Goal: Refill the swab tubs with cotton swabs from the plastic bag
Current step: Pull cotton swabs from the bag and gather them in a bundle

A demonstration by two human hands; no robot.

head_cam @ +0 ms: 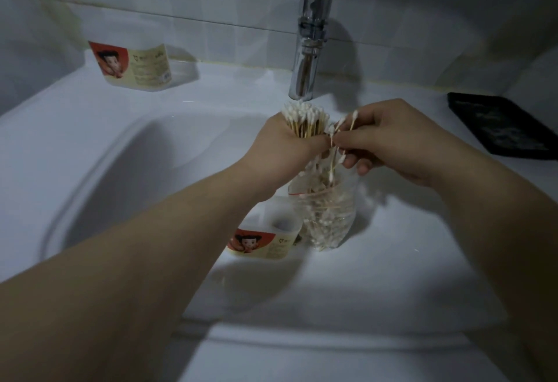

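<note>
Over the plastic bag (327,215) of swabs on the white sink (120,170), just beside an open swab tub (267,241), our left grip (287,146) clasps an upright bundle of cotton swabs (305,122) while our right grip (389,146) pinches a few loose swabs (337,137).

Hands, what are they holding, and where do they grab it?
The left hand grips a bundle of cotton swabs around the sticks, tips up. The right hand pinches a few loose swabs by their sticks.
</note>
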